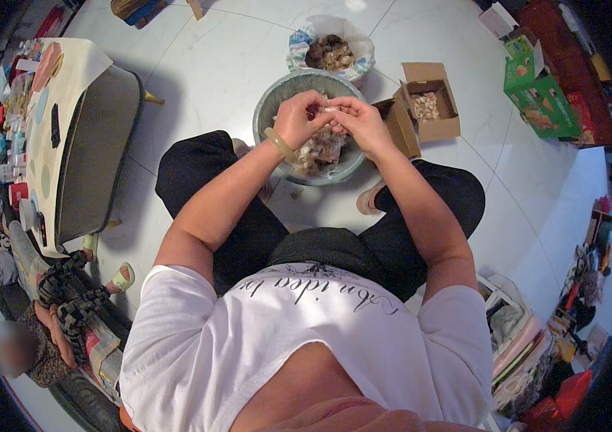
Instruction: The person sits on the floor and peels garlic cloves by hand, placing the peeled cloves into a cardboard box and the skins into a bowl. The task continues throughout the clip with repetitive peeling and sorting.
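Over a round plastic basin (268, 102) my left hand (299, 117) and my right hand (357, 121) meet, fingertips together on a small whitish piece (330, 108). Too small to identify, the piece is partly covered by my fingers. A bangle is on my left wrist. Inside the basin lie pale brown, fibrous-looking bits (319, 151). Behind it stands a plastic-lined container (362, 46) holding brownish matter (330, 53). To the right, an open cardboard box (438, 129) contains small pale pieces (426, 106).
A cloth-covered table (76, 75) with cups and bottles stands at left. Beside it a person (49, 335) sits on a sofa. Green cartons (541, 97) are at upper right. My knees flank the basin, and a slippered foot shows near its lower right.
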Demonstrator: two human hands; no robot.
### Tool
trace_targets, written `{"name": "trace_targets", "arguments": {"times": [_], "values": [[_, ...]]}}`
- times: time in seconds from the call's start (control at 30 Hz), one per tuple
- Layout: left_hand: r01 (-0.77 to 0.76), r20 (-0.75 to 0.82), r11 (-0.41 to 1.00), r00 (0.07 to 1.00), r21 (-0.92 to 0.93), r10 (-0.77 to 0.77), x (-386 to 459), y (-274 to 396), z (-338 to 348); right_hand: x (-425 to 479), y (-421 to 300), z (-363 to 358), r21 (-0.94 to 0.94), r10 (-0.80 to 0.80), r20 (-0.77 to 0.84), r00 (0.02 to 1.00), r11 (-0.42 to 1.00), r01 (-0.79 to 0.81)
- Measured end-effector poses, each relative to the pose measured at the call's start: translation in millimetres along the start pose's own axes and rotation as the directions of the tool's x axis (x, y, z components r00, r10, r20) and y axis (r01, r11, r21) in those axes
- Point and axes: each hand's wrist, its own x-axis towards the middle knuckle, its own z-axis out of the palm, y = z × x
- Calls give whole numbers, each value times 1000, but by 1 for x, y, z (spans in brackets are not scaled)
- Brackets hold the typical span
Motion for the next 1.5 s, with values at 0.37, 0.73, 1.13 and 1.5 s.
{"name": "trace_targets", "arguments": {"times": [0.37,0.73,1.13,1.5], "values": [[263,170,712,965,-651,-200,2,-18,2,1,6,1,-317,-308,-24,951,905,285],[160,33,868,986,-471,-164,1,-19,3,0,4,3,53,-120,-125,985,990,127],[174,67,847,984,-501,-163,1,-14,5,-1,6,2,-78,-199,-48,979,978,195],[77,1,925,997,-371,-82,-3,-3,5,-3,7,6,-19,-228,-75,971,974,228]]}}
